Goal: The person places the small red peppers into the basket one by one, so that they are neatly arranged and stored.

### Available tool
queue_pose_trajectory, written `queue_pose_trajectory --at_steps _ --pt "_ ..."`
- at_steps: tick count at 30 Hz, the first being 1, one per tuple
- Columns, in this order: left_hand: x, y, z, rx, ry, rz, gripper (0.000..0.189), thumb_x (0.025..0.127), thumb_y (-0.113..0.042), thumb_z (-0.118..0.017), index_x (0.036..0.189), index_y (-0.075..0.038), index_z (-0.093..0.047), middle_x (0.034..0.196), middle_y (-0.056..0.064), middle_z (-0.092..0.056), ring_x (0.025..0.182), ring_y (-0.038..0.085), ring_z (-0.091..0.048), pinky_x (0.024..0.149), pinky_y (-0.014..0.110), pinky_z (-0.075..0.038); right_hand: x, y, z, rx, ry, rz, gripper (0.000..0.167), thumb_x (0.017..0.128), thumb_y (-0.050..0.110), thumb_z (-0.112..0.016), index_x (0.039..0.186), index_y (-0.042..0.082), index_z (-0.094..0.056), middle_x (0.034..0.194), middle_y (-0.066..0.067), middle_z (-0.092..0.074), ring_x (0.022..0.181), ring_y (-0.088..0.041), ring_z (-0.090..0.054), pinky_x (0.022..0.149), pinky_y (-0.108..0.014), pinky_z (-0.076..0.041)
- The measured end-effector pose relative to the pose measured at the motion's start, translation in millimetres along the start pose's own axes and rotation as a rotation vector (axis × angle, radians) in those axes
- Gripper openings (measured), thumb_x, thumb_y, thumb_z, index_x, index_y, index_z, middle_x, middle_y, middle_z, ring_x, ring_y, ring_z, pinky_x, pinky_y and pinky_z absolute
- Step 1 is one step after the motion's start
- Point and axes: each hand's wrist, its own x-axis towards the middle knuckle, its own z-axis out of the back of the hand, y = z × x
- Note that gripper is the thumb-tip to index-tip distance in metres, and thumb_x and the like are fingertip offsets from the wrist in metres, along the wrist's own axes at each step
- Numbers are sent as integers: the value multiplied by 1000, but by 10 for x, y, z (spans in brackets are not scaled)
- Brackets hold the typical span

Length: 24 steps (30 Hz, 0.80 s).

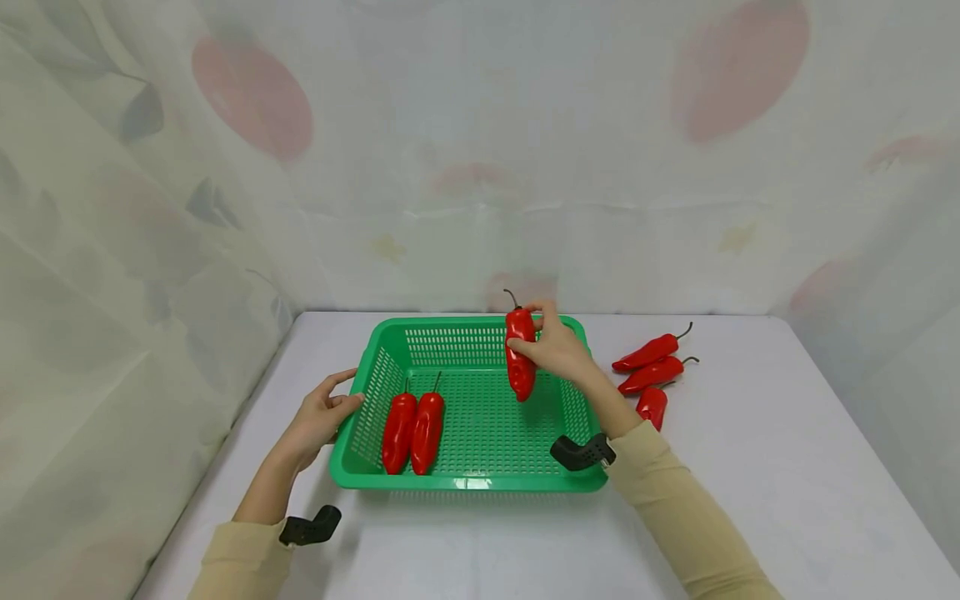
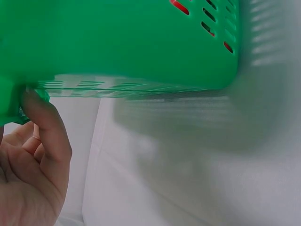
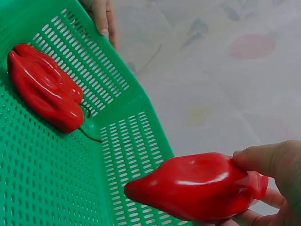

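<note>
Pepper (image 1: 521, 377) is pinched in the right hand (image 1: 558, 346) near the basket's (image 1: 405, 482) far right corner; the left hand (image 1: 317, 418) grips the left edge. Two peppers (image 1: 427, 433) lie inside, three more (image 1: 651, 375) beyond the right edge.

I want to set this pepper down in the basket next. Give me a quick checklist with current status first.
1. Pepper secured: ok, the right hand grips the held pepper.
2. Basket steadied: ok, the left hand holds the green basket by its left rim.
3. Landing space: ok, bare mesh floor lies right of the two peppers inside.
4. Pepper down on the basket floor: not ok, it is held up above it.
5. Table peppers loaded: not ok, three peppers lie on the table, right of the basket.
6. Nearest table pepper's tip: cannot tell, the right arm hides it.
</note>
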Motion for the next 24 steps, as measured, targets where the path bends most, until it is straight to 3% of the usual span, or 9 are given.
queue_pose_trajectory --at_steps 7,13,24 --pt "-7 -5 1 -3 3 3 58 96 -20 -51 145 -9 -22 110 30 -57 83 33 -66 67 42 -56 48 -7 -101 -77 41 11 64 86 28 -64 135 13 -26 125 -16 -50 98 -29 -59 67 -33 -55" --pt "-1 -3 2 0 2 3 58 96 -20 -51 145 -9 -22 109 30 -57 82 32 -66 67 41 -56 97 -30 -166 -116 116 40 61 87 25 -64 133 11 -27 120 -17 -53 86 -24 -63 64 -32 -55" --pt "175 272 68 13 -12 -2 63 94 -31 -54 146 -16 -21 109 24 -59 80 27 -67 66 42 -56 142 11 -260 -106 202 5 59 88 23 -62 134 12 -28 118 -16 -54 89 -24 -61 67 -33 -55"
